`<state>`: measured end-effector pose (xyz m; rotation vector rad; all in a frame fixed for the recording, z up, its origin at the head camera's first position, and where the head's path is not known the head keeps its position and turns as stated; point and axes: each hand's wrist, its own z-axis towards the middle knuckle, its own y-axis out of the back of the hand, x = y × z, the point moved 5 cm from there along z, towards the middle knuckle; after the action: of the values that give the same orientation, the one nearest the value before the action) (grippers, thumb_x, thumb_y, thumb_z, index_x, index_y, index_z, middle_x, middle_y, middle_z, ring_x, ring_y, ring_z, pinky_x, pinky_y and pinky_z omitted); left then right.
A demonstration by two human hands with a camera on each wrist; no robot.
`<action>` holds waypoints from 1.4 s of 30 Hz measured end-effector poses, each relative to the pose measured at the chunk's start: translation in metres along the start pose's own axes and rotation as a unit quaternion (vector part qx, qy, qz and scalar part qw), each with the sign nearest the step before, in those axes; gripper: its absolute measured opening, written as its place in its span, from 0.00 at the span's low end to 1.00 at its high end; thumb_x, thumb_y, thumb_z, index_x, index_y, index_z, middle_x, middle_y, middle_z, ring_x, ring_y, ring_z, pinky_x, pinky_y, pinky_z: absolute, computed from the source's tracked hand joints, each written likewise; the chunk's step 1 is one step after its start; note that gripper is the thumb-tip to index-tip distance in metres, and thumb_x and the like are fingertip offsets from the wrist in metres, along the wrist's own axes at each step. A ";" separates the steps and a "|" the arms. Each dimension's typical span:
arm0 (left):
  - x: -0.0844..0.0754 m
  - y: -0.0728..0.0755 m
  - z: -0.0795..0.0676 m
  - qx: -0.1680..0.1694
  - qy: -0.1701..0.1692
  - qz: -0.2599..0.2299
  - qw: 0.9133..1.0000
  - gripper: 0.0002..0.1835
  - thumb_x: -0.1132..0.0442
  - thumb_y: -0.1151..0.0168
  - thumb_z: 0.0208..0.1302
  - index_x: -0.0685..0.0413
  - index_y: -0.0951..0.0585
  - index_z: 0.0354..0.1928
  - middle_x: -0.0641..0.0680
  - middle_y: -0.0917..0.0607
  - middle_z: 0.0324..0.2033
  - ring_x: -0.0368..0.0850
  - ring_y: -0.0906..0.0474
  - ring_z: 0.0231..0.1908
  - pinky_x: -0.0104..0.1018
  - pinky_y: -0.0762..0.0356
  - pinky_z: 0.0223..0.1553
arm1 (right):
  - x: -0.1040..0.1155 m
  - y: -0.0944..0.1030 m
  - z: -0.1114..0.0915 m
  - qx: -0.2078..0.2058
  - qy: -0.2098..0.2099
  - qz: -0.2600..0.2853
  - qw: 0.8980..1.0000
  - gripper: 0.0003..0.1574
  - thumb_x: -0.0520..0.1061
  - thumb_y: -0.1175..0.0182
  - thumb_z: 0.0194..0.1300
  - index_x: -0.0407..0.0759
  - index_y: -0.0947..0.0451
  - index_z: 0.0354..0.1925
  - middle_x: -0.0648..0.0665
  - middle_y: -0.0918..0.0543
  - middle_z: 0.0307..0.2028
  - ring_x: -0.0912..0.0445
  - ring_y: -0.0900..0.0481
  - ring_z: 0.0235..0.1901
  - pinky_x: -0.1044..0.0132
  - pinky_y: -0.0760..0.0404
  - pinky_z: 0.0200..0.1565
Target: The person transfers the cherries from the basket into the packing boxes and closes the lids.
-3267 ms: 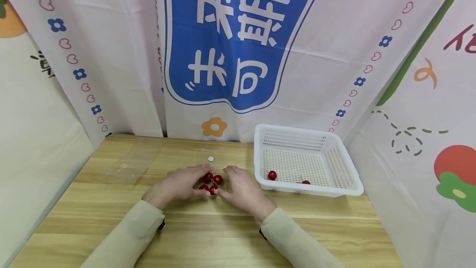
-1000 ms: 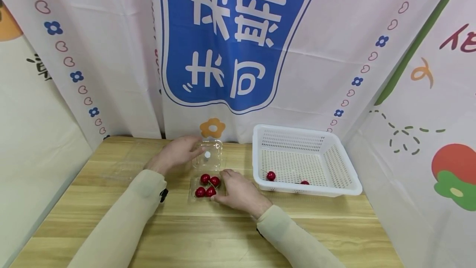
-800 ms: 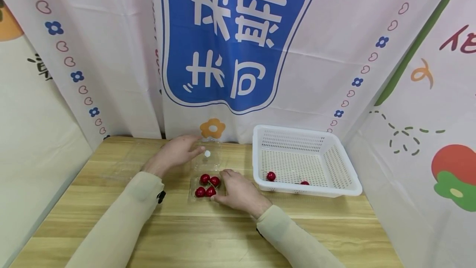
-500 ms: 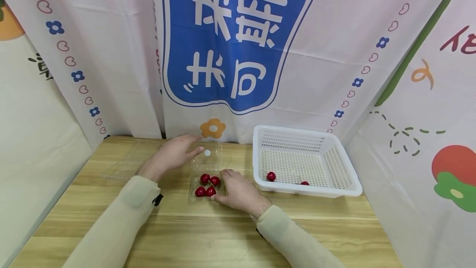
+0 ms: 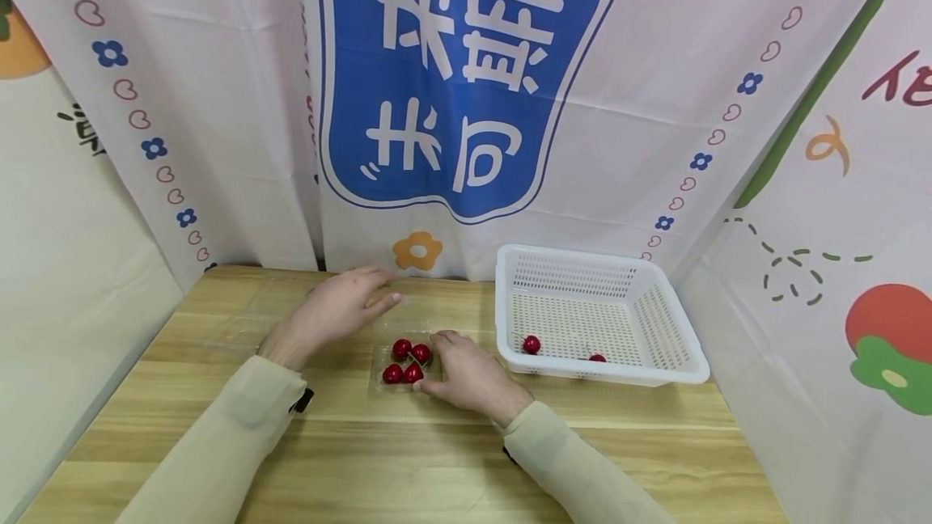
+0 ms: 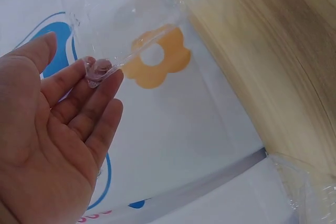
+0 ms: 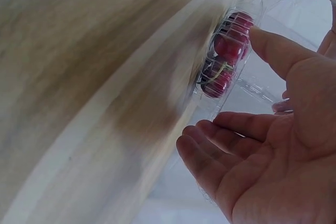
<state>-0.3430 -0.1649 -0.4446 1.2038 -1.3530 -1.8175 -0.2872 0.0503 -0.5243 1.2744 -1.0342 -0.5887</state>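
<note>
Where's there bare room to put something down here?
The widest bare patch is the front of the table, between the left sleeve and right sleeve; another lies right of the right sleeve, before the white basket. The middle is crowded: left hand, right hand, four cherries in a clear box. Clear packaging takes the back left.

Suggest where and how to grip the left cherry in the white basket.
I'd likely pinch the left cherry by its round sides, from above: it lies near a corner of the open-topped white basket, which walls it in.
</note>
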 end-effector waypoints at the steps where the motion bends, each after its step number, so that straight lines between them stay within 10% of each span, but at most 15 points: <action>1: -0.002 0.000 -0.001 0.001 -0.002 0.001 1.000 0.31 0.44 0.41 0.94 0.58 0.18 0.81 0.67 0.17 0.80 0.71 0.19 0.81 0.73 0.23 0.84 | 0.000 0.000 0.000 -0.002 0.002 0.001 1.000 0.55 0.70 0.21 0.76 0.41 0.24 0.85 0.39 0.18 0.83 0.43 0.18 0.82 0.47 0.15 0.83; 42: -0.045 -0.043 -0.047 0.045 -0.107 0.067 0.991 0.25 0.47 0.21 0.80 0.51 0.10 0.70 0.53 0.06 0.60 0.51 0.07 0.56 0.58 0.04 0.64 | -0.009 0.003 -0.016 -0.013 -0.007 0.018 1.000 0.50 0.68 0.21 0.76 0.39 0.18 0.79 0.38 0.12 0.76 0.44 0.10 0.73 0.49 0.10 0.77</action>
<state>-0.2785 -0.1332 -0.4746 0.9566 -1.6097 -1.8465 -0.2775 0.0665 -0.5237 1.2278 -1.0556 -0.5815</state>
